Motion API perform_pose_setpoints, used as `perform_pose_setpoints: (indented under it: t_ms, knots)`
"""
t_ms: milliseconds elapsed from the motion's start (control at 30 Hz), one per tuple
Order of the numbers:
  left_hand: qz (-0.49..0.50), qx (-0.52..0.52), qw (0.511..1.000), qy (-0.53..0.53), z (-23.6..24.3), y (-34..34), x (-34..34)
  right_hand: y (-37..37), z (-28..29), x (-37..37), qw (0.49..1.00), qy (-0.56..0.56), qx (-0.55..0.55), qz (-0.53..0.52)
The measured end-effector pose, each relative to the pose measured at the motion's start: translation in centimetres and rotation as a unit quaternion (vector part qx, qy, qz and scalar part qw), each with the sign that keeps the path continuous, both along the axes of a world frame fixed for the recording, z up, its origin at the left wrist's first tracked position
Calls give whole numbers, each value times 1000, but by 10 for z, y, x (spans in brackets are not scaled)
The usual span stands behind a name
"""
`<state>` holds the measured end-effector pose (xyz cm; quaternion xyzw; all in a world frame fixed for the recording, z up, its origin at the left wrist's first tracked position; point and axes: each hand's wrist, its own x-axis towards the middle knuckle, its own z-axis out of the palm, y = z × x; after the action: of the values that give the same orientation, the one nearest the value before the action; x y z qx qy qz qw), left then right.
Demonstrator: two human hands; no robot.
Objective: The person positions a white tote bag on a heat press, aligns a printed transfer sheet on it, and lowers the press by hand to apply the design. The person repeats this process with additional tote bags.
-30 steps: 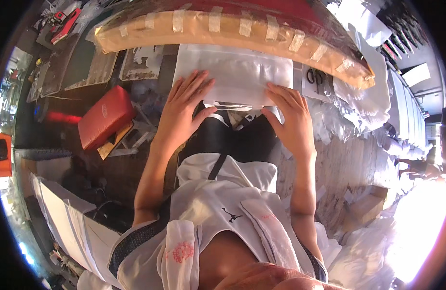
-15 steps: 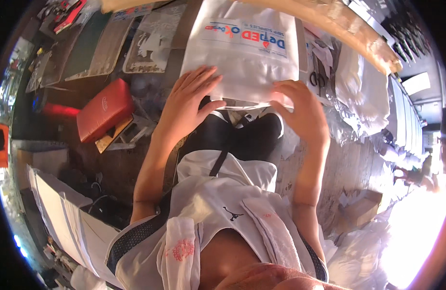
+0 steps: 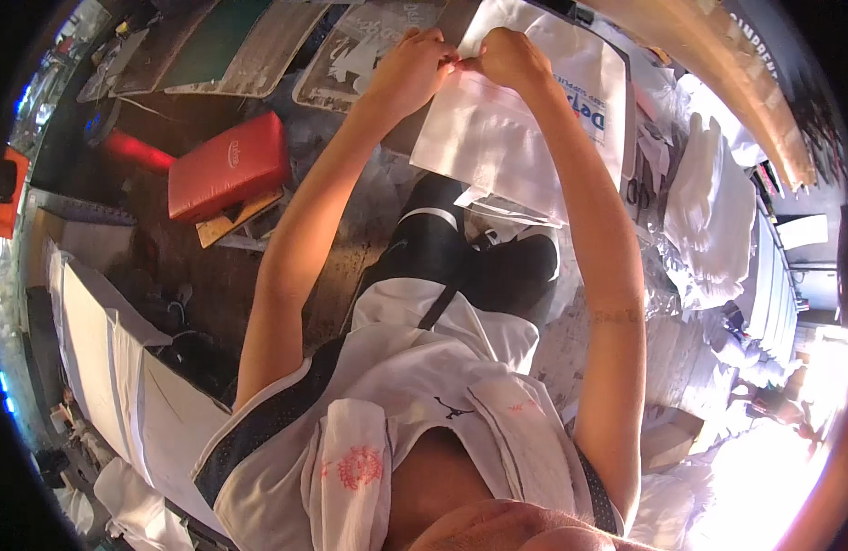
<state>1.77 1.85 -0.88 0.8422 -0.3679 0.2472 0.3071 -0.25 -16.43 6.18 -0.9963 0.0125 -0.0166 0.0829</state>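
Note:
A flat white printed cloth (image 3: 497,129), bearing blue and red marks, lies in front of me over a board (image 3: 633,101). My left hand (image 3: 415,69) is bent at the far left edge of the cloth, with thumb and fingertips pinched together. Close beside it, my right hand (image 3: 514,60) curls over the same edge, fingertips almost meeting those of the left. The pinched bit between them is tiny and mostly covered by fingers. My right forearm crosses the cloth and hides part of the print.
A red box (image 3: 231,165) rests on a wooden piece (image 3: 236,220) at the left. Stained boards (image 3: 259,50) stand beyond it. White folded material (image 3: 709,202) and dark scissors (image 3: 637,191) lie to the right. A thick tan beam (image 3: 736,73) spans the upper right.
Both hands have moved from lying spread near the cloth's near edge to pinching together at its far left side. The cloth now appears farther right in view, its left part shifted.

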Motion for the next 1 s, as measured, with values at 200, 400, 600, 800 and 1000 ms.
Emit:
perform_pose_setpoints:
  t_ms: [200, 400, 600, 800, 1000]
  knots:
    - [-9, 1, 999, 39, -11, 3, 2, 1, -9, 18, 1000, 16, -6, -3]
    - [-7, 61, 982, 177, 9, 2, 2, -35, -26, 32, 995, -60, -24, 72]
    - [-15, -2, 998, 59, 0, 4, 3, -61, -18, 31, 989, 84, 116, 29]
    - [-4, 19, 997, 75, -8, 4, 7, -96, -11, -24, 954, 64, 289, -50]
    - [-9, 16, 994, 103, 1, 2, 3, -146, -12, -67, 920, 27, 384, -72]
